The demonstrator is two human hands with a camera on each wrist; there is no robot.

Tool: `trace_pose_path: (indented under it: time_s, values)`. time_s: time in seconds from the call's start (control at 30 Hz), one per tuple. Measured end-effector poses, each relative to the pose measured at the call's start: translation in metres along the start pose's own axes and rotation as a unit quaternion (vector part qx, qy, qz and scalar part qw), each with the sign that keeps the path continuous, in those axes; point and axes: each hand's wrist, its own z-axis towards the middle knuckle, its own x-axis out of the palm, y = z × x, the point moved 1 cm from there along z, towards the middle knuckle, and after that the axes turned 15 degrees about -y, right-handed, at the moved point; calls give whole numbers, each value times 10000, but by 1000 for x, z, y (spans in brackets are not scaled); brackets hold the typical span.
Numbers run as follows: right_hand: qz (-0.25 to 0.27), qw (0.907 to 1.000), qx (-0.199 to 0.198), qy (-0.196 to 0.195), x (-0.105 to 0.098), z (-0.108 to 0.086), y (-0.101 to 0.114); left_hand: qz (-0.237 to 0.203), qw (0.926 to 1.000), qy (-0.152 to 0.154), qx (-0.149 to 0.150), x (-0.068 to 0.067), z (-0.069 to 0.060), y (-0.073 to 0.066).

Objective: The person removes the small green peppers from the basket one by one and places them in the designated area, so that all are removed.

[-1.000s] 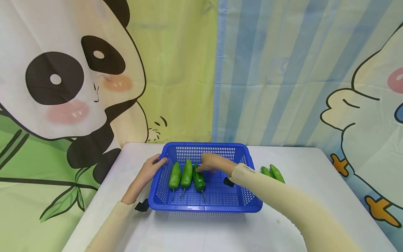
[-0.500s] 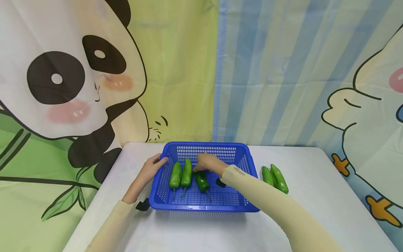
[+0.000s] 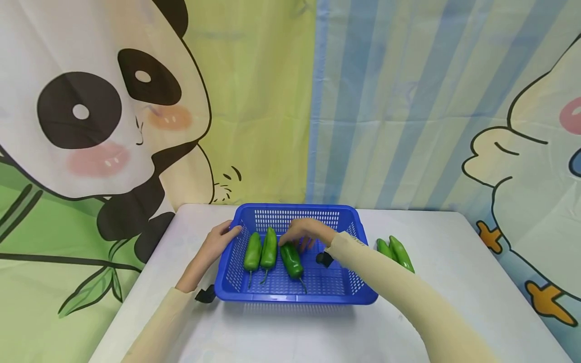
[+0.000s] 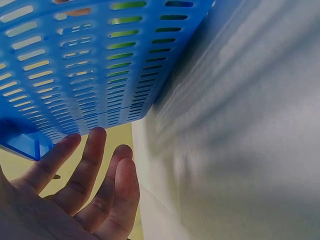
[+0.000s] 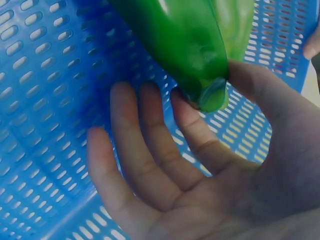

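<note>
With the right grip (image 3: 303,231), pinches the far end of the dark pepper (image 3: 292,262) between thumb (image 5: 255,82) and forefinger (image 5: 197,127), inside the basket (image 3: 295,298), just beside two paler peppers (image 3: 269,253). With the left grip (image 3: 217,244), touches the basket's left rim with relaxed, nearly straight fingers (image 4: 82,175).

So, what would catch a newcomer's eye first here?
Probably the huge cartoon panda on the backdrop, at the head view's upper left. Next comes the bright blue slotted basket on the white table, holding three green peppers side by side; the right hand pinches the far end of the darkest pepper. The left hand is at the basket's left rim, and two more peppers lie right of it.
</note>
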Motion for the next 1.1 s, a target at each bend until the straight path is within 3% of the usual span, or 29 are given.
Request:
trace_pose_path:
  time_s: [0.23,0.37,1.1]
  values:
    - [751,9945,304,671,-12,2,-4,19,10000,-2,16,0,1,2]
    - [1114,9895,434,813,-17,4,-5,48,10000,-22,10,0,1,3]
    - [1274,9897,323,569,-46,-14,-26,-38,10000,1,3,0,2,3]
